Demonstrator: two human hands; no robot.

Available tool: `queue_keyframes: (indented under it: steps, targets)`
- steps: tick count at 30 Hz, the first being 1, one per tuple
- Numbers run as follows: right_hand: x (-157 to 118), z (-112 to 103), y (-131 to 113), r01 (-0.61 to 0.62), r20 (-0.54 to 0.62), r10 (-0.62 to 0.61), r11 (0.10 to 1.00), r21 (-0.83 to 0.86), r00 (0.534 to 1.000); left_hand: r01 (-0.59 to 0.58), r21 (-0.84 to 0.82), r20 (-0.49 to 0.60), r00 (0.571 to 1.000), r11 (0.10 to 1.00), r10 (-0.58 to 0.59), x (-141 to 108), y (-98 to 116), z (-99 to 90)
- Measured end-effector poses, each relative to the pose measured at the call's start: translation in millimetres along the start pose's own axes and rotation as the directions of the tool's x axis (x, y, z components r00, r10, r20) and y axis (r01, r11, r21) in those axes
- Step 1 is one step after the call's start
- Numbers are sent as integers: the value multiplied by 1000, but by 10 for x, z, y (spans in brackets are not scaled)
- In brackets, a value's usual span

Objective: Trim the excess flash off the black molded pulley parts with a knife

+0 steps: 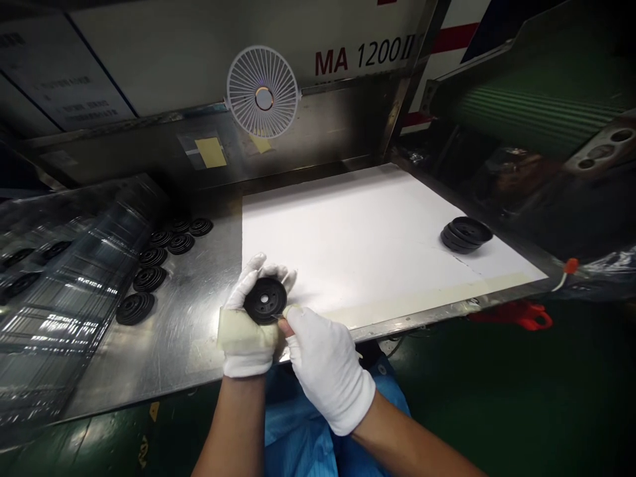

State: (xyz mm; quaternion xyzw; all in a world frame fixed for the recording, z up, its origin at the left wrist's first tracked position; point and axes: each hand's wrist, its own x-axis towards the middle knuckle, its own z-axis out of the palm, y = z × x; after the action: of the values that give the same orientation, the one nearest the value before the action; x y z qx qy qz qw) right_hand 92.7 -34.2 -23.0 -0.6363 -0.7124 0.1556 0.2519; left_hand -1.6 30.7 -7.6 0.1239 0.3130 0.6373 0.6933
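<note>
The left hand, in a white cotton glove wrapped with pale tape, has its fingers curled up behind a black ribbed disc, cradling it securely. The right hand, also gloved, closes thumb and forefinger in a tight pinch on what looks like a small blade, its tip at the disc's rim, though the thin tool is hard to make out. Just beyond the left fingertips lies a white sheet on a steel table; a stack of matching discs sits well past the right fingers, and rows of black discs lie left of the left fingers
</note>
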Motion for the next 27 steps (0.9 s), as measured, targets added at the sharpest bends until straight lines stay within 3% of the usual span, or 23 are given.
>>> queue_keyframes:
  steps: [4, 9, 15, 21, 27]
  targets:
    - [12, -9, 72, -3, -21, 2, 1000, -11, 1000, 75, 15, 17, 997, 997, -75, -22, 29, -18]
    - [1, -1, 64, -38, -28, 38, 999, -8, 999, -19, -96, -14, 1000, 995, 17, 26, -39, 13]
    - [-32, 24, -33, -11, -2, 11, 1000, 29, 1000, -128, -56, -66, 990, 990, 125, 17, -73, 51]
    - [-38, 0, 23, -12, -13, 13, 993, 115, 1000, 91, 30, 2, 996, 995, -91, -25, 29, -1]
    - [1, -66, 128, -25, -86, 36, 992, 126, 996, 76, -38, -34, 996, 996, -77, -22, 2, 49]
